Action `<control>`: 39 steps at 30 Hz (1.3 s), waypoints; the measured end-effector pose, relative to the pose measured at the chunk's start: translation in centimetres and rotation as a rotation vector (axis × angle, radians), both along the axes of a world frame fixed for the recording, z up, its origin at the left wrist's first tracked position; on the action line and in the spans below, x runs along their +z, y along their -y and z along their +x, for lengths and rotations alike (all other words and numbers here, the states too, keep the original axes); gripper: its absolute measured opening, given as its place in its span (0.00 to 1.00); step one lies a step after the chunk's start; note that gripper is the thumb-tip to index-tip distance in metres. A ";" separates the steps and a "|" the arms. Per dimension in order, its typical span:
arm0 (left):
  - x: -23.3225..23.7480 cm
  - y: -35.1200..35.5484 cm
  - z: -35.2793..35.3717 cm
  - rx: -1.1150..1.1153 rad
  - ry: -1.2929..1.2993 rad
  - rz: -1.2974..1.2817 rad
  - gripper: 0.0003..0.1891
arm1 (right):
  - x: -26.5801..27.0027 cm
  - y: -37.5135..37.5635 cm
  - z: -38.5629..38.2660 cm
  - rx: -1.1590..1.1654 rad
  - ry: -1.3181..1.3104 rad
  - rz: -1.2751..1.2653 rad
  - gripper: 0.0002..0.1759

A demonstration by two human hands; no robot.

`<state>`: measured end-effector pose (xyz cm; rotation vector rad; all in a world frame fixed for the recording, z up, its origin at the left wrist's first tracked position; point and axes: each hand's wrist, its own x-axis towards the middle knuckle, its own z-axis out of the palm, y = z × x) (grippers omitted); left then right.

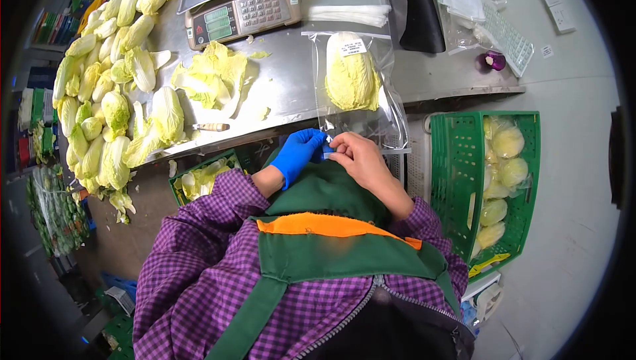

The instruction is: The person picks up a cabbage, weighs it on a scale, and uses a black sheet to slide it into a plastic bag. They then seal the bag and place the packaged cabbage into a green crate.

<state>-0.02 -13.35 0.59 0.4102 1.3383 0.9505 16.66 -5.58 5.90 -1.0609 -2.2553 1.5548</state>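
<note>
A pale yellow cabbage (353, 75) with a white printed label lies inside a clear plastic bag (391, 118) on the steel table. The bag's open end hangs over the table's front edge towards me. My left hand (297, 156), in a blue glove, is closed on the left corner of that end. Beside it, my bare right hand (362, 161) pinches the bag's edge between thumb and fingers. The two hands nearly touch at the fingertips, and the exact grip is partly hidden.
Many cabbages (116, 111) are piled at the left, with loose leaves (215, 75) and a knife (212, 126) nearby. A scale (242, 12) stands behind. Right of me, a green crate (487, 121) holds bagged cabbages; another crate (175, 184) with leaves sits below the table.
</note>
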 end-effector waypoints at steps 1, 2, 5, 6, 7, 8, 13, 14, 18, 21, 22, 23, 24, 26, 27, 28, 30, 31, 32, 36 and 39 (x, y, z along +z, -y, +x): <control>0.1 0.0 0.0 0.003 -0.012 0.038 0.11 | -0.5 0.2 -0.4 0.012 -0.011 0.032 0.08; 0.1 -0.1 -0.1 0.004 -0.024 0.077 0.11 | -0.8 0.2 -0.7 0.008 -0.010 0.029 0.08; 0.9 -0.3 -0.5 0.059 -0.071 0.074 0.12 | -1.0 0.3 -0.9 0.207 -0.065 0.152 0.06; 1.0 -0.4 -0.7 0.055 -0.069 0.073 0.12 | -0.7 0.4 -0.6 0.203 -0.063 0.150 0.06; 1.1 -0.5 -1.2 0.046 -0.057 0.068 0.12 | -0.3 0.6 0.0 0.257 -0.054 0.157 0.06; 1.1 -0.5 -1.6 0.037 -0.044 0.063 0.12 | 0.0 0.8 0.7 0.313 -0.044 0.162 0.07; 0.7 -0.2 -1.7 0.005 -0.009 0.033 0.12 | 0.8 1.0 2.5 -0.035 0.030 0.056 0.09; 0.7 -0.3 -1.5 -0.011 0.005 0.021 0.12 | 1.0 1.1 1.6 -0.039 0.032 0.054 0.09; 0.3 -0.3 -1.2 -0.001 0.028 0.049 0.11 | -0.4 1.4 -1.2 -0.033 -0.077 0.153 0.09; 0.1 -0.2 -1.3 -0.013 -0.035 0.075 0.11 | -0.6 0.5 -1.2 0.111 -0.057 0.230 0.07; 0.4 -0.2 -1.0 -0.022 -0.012 0.077 0.11 | -0.4 0.3 -0.7 0.111 -0.057 0.228 0.07; 0.6 -0.3 -0.9 -0.031 0.011 0.081 0.11 | -0.1 0.0 0.0 0.173 -0.055 0.220 0.07; 0.6 -0.5 -1.0 -0.032 0.013 0.081 0.11 | 0.2 -0.3 0.9 0.234 -0.052 0.212 0.07; 0.4 -0.9 -1.6 0.152 0.016 0.047 0.11 | 0.3 0.4 3.7 0.276 -0.002 0.240 0.07; 0.6 -1.0 -2.3 0.115 0.020 0.061 0.12 | -0.5 1.1 5.8 0.254 0.023 0.243 0.07; 1.0 -0.8 -2.9 0.111 0.024 0.060 0.12 | -1.2 1.7 8.5 0.219 0.111 0.249 0.06; 1.7 -0.5 -3.8 0.012 0.009 -0.029 0.12 | -4.1 3.9 15.2 0.312 0.475 0.164 0.07; 0.9 -0.1 -4.3 0.020 -0.001 -0.037 0.13 | -5.9 5.8 18.4 0.435 0.749 0.060 0.09; 0.3 0.2 -4.8 0.015 0.002 -0.034 0.13 | -6.7 7.5 21.0 0.668 0.861 -0.058 0.12; -1.5 -0.3 -5.3 0.041 -0.331 0.141 0.13 | -8.5 5.9 22.8 0.224 0.642 0.036 0.20; 0.7 -2.7 -3.7 -0.113 -1.202 0.767 0.23 | -6.5 -0.7 15.2 -0.357 0.338 0.366 0.22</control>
